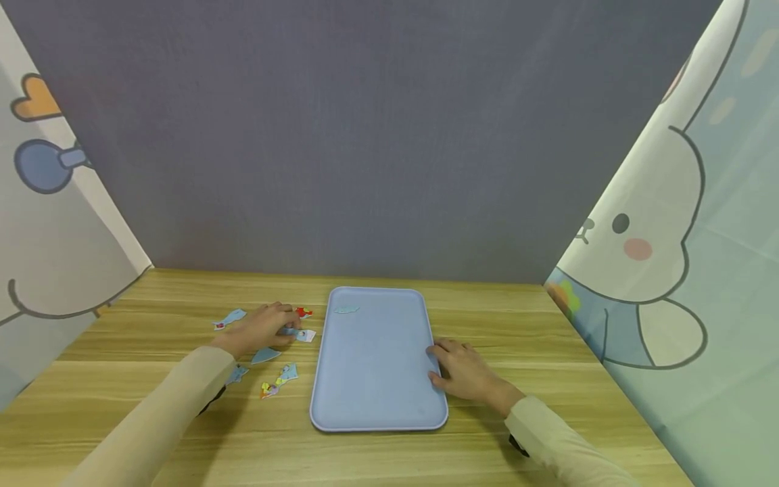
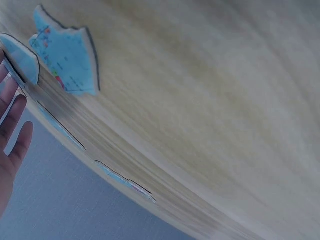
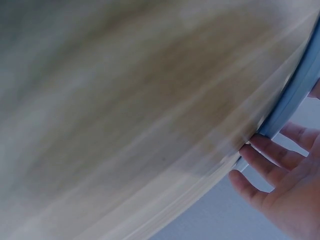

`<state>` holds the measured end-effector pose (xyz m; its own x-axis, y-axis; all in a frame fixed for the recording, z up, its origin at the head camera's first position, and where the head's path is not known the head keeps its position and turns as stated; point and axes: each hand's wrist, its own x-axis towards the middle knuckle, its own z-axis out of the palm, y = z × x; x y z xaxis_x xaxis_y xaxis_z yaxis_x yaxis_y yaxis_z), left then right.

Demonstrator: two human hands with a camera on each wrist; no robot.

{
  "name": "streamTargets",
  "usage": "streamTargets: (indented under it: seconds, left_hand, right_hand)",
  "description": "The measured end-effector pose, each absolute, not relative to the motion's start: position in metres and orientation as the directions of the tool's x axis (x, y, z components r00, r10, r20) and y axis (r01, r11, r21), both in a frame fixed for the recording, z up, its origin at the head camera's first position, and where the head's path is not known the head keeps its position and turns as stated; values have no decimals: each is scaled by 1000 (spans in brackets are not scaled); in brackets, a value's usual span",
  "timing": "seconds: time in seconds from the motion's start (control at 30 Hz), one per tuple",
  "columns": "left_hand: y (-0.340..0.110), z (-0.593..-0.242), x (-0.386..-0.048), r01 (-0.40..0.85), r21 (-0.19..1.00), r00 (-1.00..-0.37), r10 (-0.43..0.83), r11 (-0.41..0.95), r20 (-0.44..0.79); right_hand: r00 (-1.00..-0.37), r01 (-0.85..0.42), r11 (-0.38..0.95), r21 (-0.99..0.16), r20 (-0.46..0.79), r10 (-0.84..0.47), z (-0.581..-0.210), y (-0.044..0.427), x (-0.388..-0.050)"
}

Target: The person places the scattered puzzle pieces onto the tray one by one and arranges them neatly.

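Over the puzzle pieces left of the tray is my left hand [image 1: 263, 329], its fingers lowered at a blue-and-white piece [image 1: 305, 335]; whether they touch it is hidden. In the left wrist view the same hand [image 2: 11, 125] shows spread, relaxed fingers near light blue pieces [image 2: 72, 62]. My right hand [image 1: 465, 370] rests at the right rim of the pale blue tray [image 1: 377, 365], thumb and fingertips at the edge. The right wrist view shows that hand [image 3: 285, 175] with its fingers against the tray's side [image 3: 290, 102]. A small light blue piece [image 1: 347, 309] lies in the tray's upper left.
Around my left hand lie a red piece [image 1: 303, 312], a blue piece [image 1: 230, 318], a plain blue piece [image 1: 265, 355], a multicoloured piece [image 1: 279, 381] and another blue piece [image 1: 237, 373]. Behind the wooden table [image 1: 377, 460] stands a grey panel [image 1: 365, 135], with printed cloths at both sides.
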<state>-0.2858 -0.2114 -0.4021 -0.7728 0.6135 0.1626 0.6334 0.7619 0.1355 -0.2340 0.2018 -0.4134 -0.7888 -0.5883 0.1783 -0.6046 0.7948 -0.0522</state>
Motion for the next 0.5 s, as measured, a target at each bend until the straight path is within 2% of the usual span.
streamTargets:
  seconds: [0.27, 0.5]
  left_hand:
    - [-210, -399, -285, 662, 110, -748, 643, 741, 167]
    - [-209, -398, -285, 649, 124, -759, 629, 751, 167]
  right_hand:
    - [-794, -600, 798, -64, 170, -583, -413, 202, -234]
    - [-794, -600, 797, -65, 167, -584, -414, 202, -234]
